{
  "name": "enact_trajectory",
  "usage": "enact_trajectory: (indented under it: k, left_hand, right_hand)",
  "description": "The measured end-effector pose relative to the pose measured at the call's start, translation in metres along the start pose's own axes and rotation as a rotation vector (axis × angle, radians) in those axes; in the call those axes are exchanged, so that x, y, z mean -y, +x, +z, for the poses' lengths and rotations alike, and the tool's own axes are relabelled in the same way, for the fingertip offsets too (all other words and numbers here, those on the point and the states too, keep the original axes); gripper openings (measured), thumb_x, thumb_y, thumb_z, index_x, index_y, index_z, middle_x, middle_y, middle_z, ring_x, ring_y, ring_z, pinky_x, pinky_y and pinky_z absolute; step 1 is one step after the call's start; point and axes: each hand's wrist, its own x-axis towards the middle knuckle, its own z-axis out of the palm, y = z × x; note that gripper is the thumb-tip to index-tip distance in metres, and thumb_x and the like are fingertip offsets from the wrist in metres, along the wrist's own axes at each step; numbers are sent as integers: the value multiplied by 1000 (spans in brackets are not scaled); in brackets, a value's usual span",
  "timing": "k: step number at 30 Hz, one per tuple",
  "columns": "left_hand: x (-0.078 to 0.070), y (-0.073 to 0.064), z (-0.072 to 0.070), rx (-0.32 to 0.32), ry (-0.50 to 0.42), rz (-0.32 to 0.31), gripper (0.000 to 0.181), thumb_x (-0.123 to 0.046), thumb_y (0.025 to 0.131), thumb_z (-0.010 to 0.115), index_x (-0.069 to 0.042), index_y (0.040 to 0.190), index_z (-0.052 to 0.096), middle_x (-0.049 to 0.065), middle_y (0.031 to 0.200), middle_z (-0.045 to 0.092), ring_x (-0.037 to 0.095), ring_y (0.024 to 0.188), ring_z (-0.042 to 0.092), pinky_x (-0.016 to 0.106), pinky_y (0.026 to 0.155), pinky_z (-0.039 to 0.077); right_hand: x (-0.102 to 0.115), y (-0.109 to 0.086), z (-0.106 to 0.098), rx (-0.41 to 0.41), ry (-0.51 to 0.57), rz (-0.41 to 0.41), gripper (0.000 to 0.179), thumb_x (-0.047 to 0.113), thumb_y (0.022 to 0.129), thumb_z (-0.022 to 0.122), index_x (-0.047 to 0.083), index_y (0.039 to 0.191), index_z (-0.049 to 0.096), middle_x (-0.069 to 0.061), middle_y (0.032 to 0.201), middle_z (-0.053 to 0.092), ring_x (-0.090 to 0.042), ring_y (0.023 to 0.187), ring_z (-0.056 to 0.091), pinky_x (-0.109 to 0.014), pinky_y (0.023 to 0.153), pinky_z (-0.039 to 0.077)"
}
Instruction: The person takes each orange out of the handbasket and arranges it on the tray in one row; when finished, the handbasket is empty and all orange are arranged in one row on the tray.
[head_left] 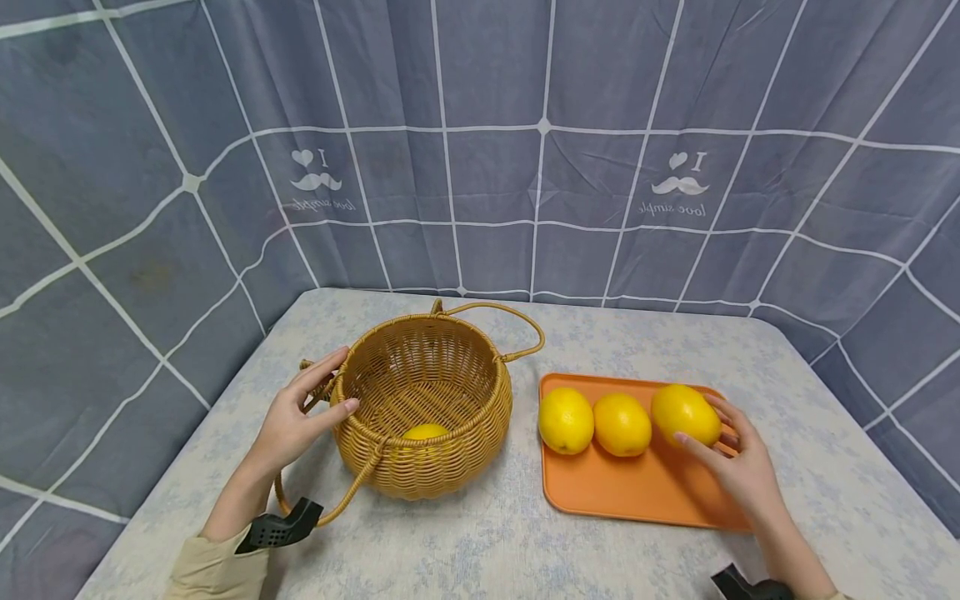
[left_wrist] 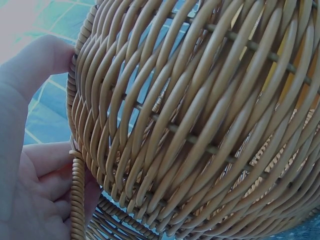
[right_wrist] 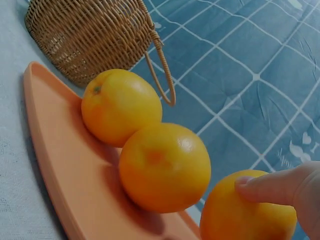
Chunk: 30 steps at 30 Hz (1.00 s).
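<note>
My left hand (head_left: 293, 417) grips the left rim of a round wicker basket (head_left: 450, 467), thumb over the rim and fingers along its outer side. In the left wrist view, the thumb (left_wrist: 55, 52) touches the rim beside the woven wall (left_wrist: 190, 120). One yellow-orange fruit (head_left: 425, 432) shows low inside the basket. My right hand (head_left: 742, 462) holds the rightmost orange (head_left: 684, 414) between thumb and fingers, over an orange tray (head_left: 622, 487); whether the fruit touches the tray is hard to tell. Two more oranges, a left one (head_left: 566, 421) and a middle one (head_left: 622, 425), sit there.
The basket's far handle (head_left: 525, 325) leans out toward the back right, and its near handle (head_left: 352, 496) hangs down in front. A pale patterned cloth (head_left: 480, 550) covers the table. Blue-grey checked curtains (head_left: 487, 175) stand behind and at both sides.
</note>
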Motion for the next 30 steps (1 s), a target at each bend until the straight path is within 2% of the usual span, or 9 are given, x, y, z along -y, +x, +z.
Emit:
enact_trajectory:
  k: [6, 9, 16, 25, 30]
  left_hand:
    - [2, 0, 0, 1, -5, 1, 65, -13, 88, 67, -17, 146, 38, 8, 148, 33, 34, 132, 31, 55, 99, 31]
    - [2, 0, 1, 0, -4, 3, 65, -13, 88, 67, -17, 146, 38, 8, 148, 33, 34, 132, 30, 54, 99, 31]
    - [1, 0, 0, 5, -4, 0, 65, -13, 88, 67, -17, 146, 38, 8, 149, 32, 35, 132, 30, 56, 99, 31]
    - [-4, 0, 0, 3, -32, 5, 64, -10, 87, 66, -15, 145, 39, 10, 148, 33, 36, 132, 30, 59, 98, 30]
    - [-6, 0, 0, 2, -34, 7, 64, -9, 87, 67, -14, 145, 40, 11, 148, 33, 35, 132, 30, 58, 98, 31]
  right_hand:
    - [24, -12, -3, 42, 47, 23, 81, 38, 84, 70, 13, 148, 28, -25, 141, 30, -40, 117, 37, -51, 90, 35]
    - [29, -15, -2, 53, 37, 21, 80, 36, 85, 70, 8, 148, 28, -27, 141, 29, -43, 116, 37, -52, 90, 35]
    - [27, -17, 3, 41, 4, 21, 81, 36, 83, 72, 5, 145, 31, -30, 139, 29, -50, 115, 37, -56, 93, 35]
    - [29, -20, 7, 30, -28, 48, 84, 40, 80, 74, 5, 144, 33, -30, 136, 29, -51, 115, 38, -58, 93, 36]
    - [28, -19, 6, 42, -39, 70, 88, 41, 80, 74, 3, 145, 29, -32, 137, 27, -50, 115, 38, -57, 92, 37]
